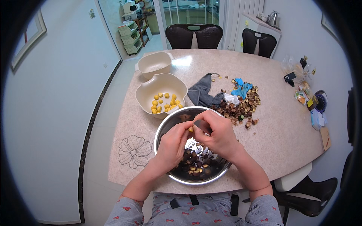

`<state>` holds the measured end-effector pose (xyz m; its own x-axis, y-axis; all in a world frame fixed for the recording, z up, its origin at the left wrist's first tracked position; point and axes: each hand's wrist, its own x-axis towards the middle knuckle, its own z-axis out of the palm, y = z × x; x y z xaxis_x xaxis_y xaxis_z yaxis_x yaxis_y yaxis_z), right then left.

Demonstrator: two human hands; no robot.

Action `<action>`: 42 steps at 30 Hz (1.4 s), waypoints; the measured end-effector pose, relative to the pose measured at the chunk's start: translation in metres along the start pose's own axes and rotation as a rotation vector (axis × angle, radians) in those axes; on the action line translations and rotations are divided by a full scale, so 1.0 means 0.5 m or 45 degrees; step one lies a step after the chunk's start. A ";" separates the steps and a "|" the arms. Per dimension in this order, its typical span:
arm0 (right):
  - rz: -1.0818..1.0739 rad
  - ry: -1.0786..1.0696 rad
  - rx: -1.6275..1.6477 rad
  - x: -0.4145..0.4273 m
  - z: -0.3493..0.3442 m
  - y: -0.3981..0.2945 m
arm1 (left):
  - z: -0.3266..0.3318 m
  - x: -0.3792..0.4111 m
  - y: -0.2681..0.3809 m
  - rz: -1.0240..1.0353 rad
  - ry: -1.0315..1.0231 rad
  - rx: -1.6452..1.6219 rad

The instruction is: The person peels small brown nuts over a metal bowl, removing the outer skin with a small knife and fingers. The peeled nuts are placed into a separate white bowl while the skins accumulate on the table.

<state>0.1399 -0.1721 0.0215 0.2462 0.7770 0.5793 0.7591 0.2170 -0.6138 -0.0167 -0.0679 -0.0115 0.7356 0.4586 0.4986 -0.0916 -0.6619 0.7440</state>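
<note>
Over a stainless steel bowl (161, 132), my left hand (173, 144) pinches a partly visible yellow chestnut (191, 129) between thumb and fingers. My right hand (219, 134) grips a small knife, whose dark metal blade (202, 126) shows beside the fingers; its handle is hidden in the palm. Both hands meet at the fingertips, around the chestnut. Inside the steel bowl lie dark brown shell pieces (192, 159) and a few bits with yellow flesh (195, 169). Beyond my left hand, a beige plastic bowl (144, 94) holds several peeled yellow chestnuts (159, 108).
A beige strainer (154, 63) stands behind the beige bowl. A shell heap (240, 110) lies right of the steel bowl, with a grey cloth (205, 90), blue gloves (241, 89) and white crumpled tissue (231, 99). Packets and a tissue pack (318, 118) line the table's right edge.
</note>
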 end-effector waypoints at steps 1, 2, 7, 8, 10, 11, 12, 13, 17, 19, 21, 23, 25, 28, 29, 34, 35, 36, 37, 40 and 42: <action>0.021 -0.024 0.018 0.001 -0.004 -0.001 | -0.001 0.002 0.002 -0.030 -0.002 -0.043; 0.041 -0.048 0.036 0.001 -0.008 -0.001 | -0.003 0.002 0.003 -0.053 -0.006 -0.059; -0.094 -0.062 -0.094 -0.001 -0.015 0.005 | -0.011 0.008 0.027 -0.206 -0.018 -0.134; -0.118 -0.050 -0.103 -0.002 -0.015 0.006 | -0.010 0.007 0.023 -0.222 0.015 -0.179; -0.081 -0.048 -0.085 -0.002 -0.013 0.003 | -0.010 0.002 0.013 -0.254 0.080 -0.268; -0.062 -0.046 -0.077 -0.002 -0.012 0.001 | -0.010 0.001 0.014 -0.249 0.077 -0.263; -0.063 -0.032 -0.072 -0.002 -0.011 0.000 | -0.009 0.000 0.014 -0.245 0.073 -0.258; -0.064 -0.018 -0.067 -0.002 -0.010 -0.001 | -0.007 -0.001 0.014 -0.241 0.070 -0.253; 0.019 -0.050 0.004 -0.002 -0.013 -0.015 | 0.001 -0.007 0.005 -0.262 0.123 -0.386; -0.002 -0.027 0.019 -0.003 -0.012 -0.014 | 0.003 -0.007 0.015 -0.275 0.149 -0.456; -0.003 -0.005 0.033 -0.004 -0.010 -0.014 | 0.003 -0.008 0.012 -0.268 0.142 -0.379; 0.015 0.016 0.047 -0.006 -0.006 -0.014 | 0.004 -0.010 0.011 -0.243 0.133 -0.308; 0.051 0.002 0.065 -0.006 -0.004 -0.008 | 0.004 -0.010 0.012 -0.202 0.122 -0.241; 0.129 -0.031 0.110 -0.005 -0.005 0.002 | 0.002 -0.006 0.016 -0.256 0.118 -0.293; 0.159 -0.044 0.128 -0.005 -0.006 0.003 | 0.003 -0.005 0.017 -0.262 0.129 -0.312; 0.188 -0.063 0.199 0.000 -0.008 -0.012 | 0.001 -0.006 0.015 -0.225 0.169 -0.270; 0.175 -0.060 0.208 0.000 -0.007 -0.012 | 0.002 -0.006 0.013 -0.210 0.172 -0.260; 0.169 -0.061 0.209 -0.001 -0.007 -0.009 | 0.003 -0.006 0.011 -0.195 0.175 -0.251; 0.163 -0.062 0.211 -0.002 -0.006 -0.004 | 0.004 -0.006 0.010 -0.180 0.177 -0.242; 0.216 -0.030 0.310 -0.006 0.003 0.006 | 0.003 -0.011 0.014 -0.197 0.125 -0.247; 0.254 -0.019 0.353 -0.006 0.006 0.011 | 0.001 -0.009 0.013 -0.211 0.104 -0.264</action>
<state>0.1416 -0.1715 0.0146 0.3630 0.8284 0.4266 0.5037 0.2108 -0.8378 -0.0202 -0.0742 -0.0092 0.6961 0.6023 0.3908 -0.1162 -0.4427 0.8891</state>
